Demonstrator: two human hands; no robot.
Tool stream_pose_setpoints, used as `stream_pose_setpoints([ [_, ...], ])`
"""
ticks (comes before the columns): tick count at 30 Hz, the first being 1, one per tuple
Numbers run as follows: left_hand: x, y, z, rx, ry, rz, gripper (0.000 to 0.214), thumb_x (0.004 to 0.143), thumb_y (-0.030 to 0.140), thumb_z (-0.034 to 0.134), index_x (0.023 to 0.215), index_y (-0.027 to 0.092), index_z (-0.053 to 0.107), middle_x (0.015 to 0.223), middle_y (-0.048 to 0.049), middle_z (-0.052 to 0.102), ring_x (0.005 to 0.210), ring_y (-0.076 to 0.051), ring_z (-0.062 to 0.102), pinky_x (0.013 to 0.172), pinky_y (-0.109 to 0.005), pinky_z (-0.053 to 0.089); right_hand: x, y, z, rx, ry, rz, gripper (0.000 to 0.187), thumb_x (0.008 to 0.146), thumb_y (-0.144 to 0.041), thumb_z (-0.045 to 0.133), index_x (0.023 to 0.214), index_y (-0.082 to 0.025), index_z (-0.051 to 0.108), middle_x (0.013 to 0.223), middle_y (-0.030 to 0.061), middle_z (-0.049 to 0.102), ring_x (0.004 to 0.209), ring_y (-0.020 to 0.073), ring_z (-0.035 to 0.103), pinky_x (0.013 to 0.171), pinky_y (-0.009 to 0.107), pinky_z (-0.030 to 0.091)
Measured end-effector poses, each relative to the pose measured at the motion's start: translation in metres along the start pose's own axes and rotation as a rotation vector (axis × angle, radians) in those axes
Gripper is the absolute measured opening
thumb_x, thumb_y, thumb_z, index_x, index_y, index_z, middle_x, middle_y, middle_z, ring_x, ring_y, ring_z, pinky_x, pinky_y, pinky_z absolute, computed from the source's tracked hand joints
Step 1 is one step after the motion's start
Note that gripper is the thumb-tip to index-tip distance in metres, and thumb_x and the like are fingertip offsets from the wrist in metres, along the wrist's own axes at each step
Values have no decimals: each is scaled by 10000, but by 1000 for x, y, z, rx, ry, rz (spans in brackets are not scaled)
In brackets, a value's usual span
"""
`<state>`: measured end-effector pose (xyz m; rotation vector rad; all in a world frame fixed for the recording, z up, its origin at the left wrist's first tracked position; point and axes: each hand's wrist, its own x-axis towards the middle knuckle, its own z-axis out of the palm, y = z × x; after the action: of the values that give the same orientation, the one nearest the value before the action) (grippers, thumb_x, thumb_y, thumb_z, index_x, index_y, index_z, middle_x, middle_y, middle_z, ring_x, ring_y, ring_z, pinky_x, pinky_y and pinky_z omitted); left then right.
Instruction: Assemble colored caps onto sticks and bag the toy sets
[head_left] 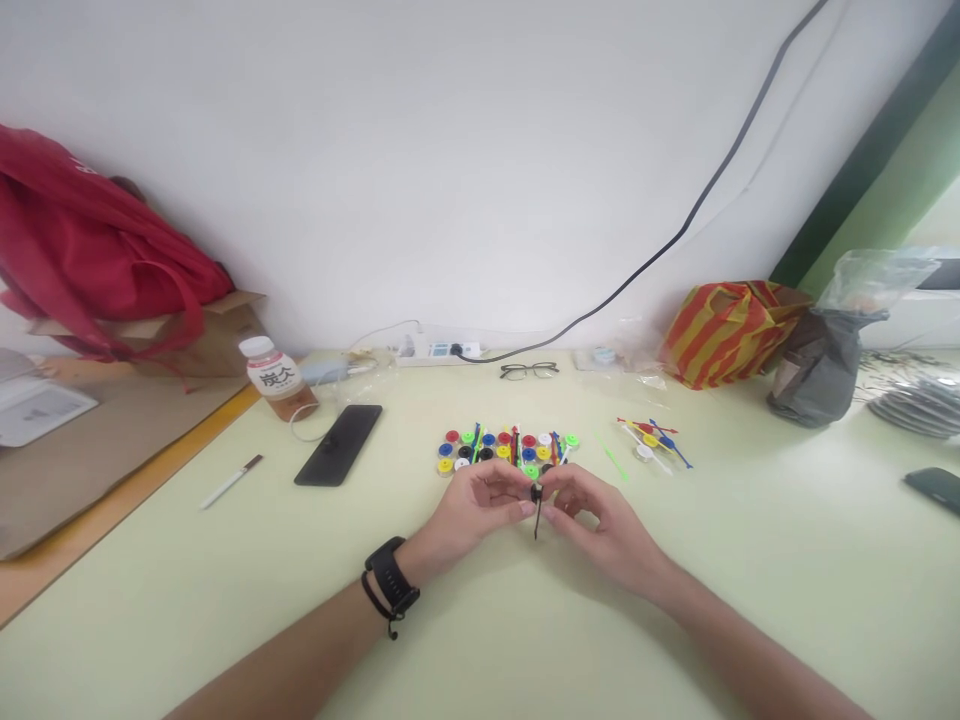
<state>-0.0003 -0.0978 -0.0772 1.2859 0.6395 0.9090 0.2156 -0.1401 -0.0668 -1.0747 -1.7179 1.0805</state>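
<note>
Between the fingertips of both hands is a small black arrow spinner (537,495), its thin pointer hanging downward. My left hand (484,505), with a black watch on the wrist, pinches it from the left. From the other side my right hand (604,510) grips it with thumb and fingers. Just beyond the hands lies a cluster of round discs, such as a red disc (452,437) and a yellow disc (445,466), with several coloured arrows among them. The hands hide part of this cluster. Farther right is a small pile of arrows and discs (651,440).
At left are a black phone (337,445), a pen (232,482), a drink bottle (277,380) and a red bag (105,250) on a cardboard box. Eyeglasses (529,371) and a power strip (431,349) lie by the wall. A striped bag (731,330) and grey bag (817,365) stand right.
</note>
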Motion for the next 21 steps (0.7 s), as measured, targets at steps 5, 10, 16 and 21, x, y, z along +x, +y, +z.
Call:
stream_pose_setpoints([
  [5,1,-1,0,-20,21,-1,263,770,191,889,983,161,738,960,-46,747,909,-155,706,854,-277,572,-2,6,-2,-13,99,-65,598,987,-347,594,1533,-346,348,1100,41,627,776,161,615,755,352,555],
  [10,0,0,0,-12,40,-11,271,750,188,901,976,164,752,958,-44,746,914,-154,699,862,-274,568,-5,12,0,0,142,-99,862,998,-344,570,1626,-392,-19,1174,42,612,726,155,600,709,354,538],
  [16,0,-2,1,-8,44,-3,269,744,194,906,967,156,761,930,-47,749,873,-145,696,840,-268,564,-4,8,-10,5,-67,-51,502,1057,-444,427,613,-209,446,597,-29,405,553,129,380,563,298,345],
  [21,1,1,2,1,38,-7,262,758,197,897,975,154,757,911,-47,748,860,-144,699,828,-265,561,-2,2,-9,-11,-6,-9,379,990,-441,592,720,-217,448,683,-33,451,638,135,433,598,281,365],
])
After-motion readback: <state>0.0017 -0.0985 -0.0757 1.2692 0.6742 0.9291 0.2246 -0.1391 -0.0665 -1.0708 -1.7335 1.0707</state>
